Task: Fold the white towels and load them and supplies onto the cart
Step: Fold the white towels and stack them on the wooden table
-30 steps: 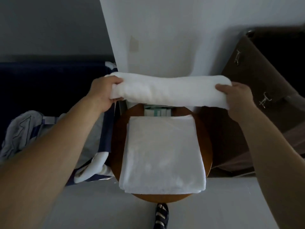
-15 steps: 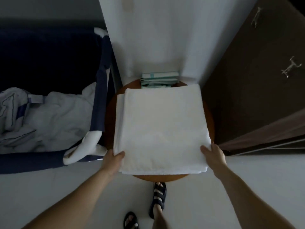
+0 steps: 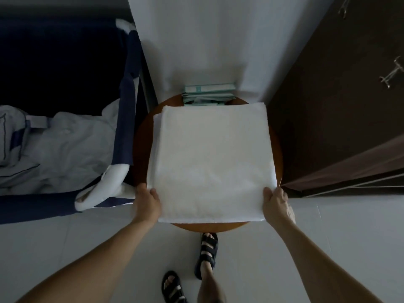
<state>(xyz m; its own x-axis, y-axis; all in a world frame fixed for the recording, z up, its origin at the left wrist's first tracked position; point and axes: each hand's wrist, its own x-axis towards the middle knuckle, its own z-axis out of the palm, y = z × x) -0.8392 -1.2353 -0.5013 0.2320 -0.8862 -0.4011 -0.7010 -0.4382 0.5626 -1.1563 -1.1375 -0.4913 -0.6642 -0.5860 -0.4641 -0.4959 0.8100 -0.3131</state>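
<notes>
- The folded white towels (image 3: 209, 162) lie stacked flat on the round wooden tabletop (image 3: 141, 149), covering most of it.
- The left hand (image 3: 147, 203) pinches their near left corner, thumb on top.
- The right hand (image 3: 275, 202) grips the near right corner the same way.
- Green-and-white boxes (image 3: 208, 92) sit at the tabletop's far edge.
- A bed (image 3: 65, 149) stands left of the tabletop and a dark wardrobe (image 3: 328, 106) right of it.

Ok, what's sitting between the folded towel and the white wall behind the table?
A stack of green-and-white packs, at the far edge of the wooden table, in the head view.
</notes>
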